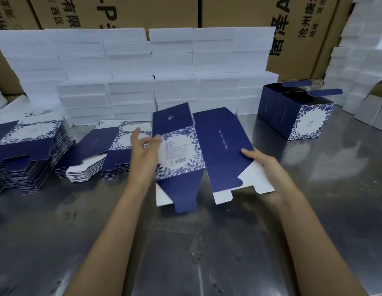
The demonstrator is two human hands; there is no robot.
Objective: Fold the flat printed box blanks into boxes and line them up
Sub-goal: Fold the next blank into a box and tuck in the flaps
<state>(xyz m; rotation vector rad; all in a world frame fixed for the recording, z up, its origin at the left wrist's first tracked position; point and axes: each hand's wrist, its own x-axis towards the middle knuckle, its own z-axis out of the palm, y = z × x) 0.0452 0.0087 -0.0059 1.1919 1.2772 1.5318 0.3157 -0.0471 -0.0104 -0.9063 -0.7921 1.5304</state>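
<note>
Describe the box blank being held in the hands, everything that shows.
The box blank is thin printed card, navy with a blue-and-white leaf border round a white label panel bearing small text and a barcode. Its inner side shows white at the lower flaps. It is partly opened along a crease and held tilted above the metal table. The right hand grips its lower right edge; the left hand is at its left edge, fingers blurred.

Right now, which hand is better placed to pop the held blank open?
Probably left hand: open at the blank's free edge, able to push. Right hand already grips the other side, anchoring it.
</note>
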